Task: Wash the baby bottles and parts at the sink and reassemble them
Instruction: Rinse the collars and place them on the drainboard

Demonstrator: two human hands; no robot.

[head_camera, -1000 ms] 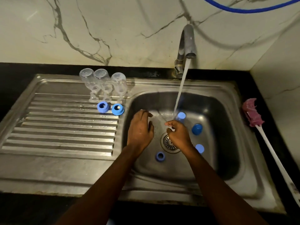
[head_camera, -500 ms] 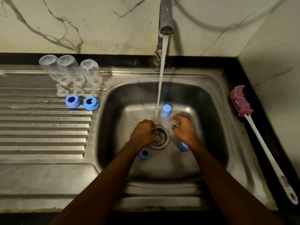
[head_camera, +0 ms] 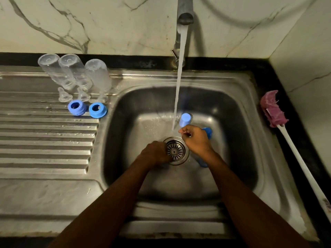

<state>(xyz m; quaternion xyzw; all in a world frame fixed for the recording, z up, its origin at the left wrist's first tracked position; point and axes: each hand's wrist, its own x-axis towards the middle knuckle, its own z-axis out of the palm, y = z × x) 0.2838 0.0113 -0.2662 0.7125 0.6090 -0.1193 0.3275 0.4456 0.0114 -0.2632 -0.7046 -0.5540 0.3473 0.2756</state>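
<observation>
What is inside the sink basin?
Water stream, drain strainer, a pale blue cap, two blue parts partly behind the right hand and wrist, and the left hand. Anything under the hands is hidden.

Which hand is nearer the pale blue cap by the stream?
Right. The right hand is just in front of the pale blue cap; the left hand is farther, at the left of the drain.

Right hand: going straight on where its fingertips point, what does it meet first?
Probably the falling stream of tap water, just beyond the right hand; the pale blue plastic cap stands off that line.
</observation>
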